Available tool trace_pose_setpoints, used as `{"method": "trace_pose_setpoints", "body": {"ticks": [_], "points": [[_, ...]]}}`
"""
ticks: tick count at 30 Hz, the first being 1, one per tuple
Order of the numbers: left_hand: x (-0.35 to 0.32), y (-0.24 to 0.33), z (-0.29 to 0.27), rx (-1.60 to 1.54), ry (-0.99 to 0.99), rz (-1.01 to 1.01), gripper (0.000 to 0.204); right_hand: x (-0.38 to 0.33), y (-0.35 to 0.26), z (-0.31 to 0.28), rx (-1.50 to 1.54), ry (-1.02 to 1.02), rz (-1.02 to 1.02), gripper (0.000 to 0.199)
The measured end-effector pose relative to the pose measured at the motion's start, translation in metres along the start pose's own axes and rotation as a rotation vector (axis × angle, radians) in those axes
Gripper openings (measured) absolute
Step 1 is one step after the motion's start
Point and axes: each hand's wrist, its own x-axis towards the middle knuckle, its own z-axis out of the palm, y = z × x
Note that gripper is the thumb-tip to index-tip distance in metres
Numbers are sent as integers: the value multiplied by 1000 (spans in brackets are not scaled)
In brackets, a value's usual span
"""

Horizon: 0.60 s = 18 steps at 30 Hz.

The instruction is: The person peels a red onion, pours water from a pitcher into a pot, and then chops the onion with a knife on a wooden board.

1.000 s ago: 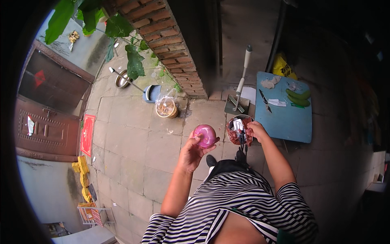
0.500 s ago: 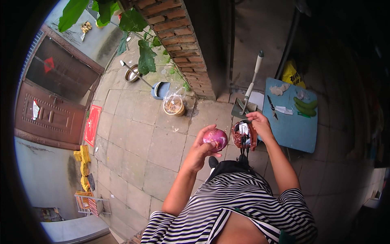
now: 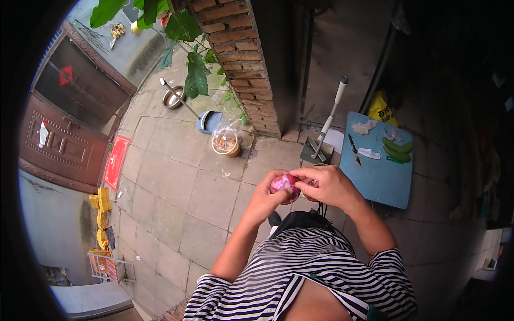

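A red onion [image 3: 281, 184], purple with pale streaks, rests in my left hand [image 3: 266, 196], whose fingers and thumb curl round its side. My right hand [image 3: 324, 185] is closed in a pinch against the onion's right side. Its fingertips touch the surface there; whether a bit of skin is between them is too small to tell. Beneath the right hand, the container with reddish-brown scraps is almost wholly covered.
To the right stands a low blue table [image 3: 379, 179] with green cucumbers [image 3: 397, 148], a knife [image 3: 353, 143] and a white packet. A long-handled dustpan [image 3: 317, 151] stands ahead. Farther left are a basket [image 3: 226, 144], a blue dustpan [image 3: 209, 121] and a brick pillar [image 3: 241, 59].
My right hand has moved left from above the scrap container to the onion and now pinches at it. The left hand still holds the onion, turned slightly. The view has shifted a little.
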Motion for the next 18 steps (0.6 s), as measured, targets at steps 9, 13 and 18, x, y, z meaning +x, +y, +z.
{"method": "trace_pose_setpoints", "body": {"ticks": [9,13,18], "points": [[-2,6,0,247,-29,-39,31,-1,0,7,-312,-11,-190,11],[-3,6,0,252,-21,-61,30,-3,4,14,-463,-7,-297,12],[-2,0,-6,256,-27,-41,29,-2,11,23,-483,35,-350,13]]}}
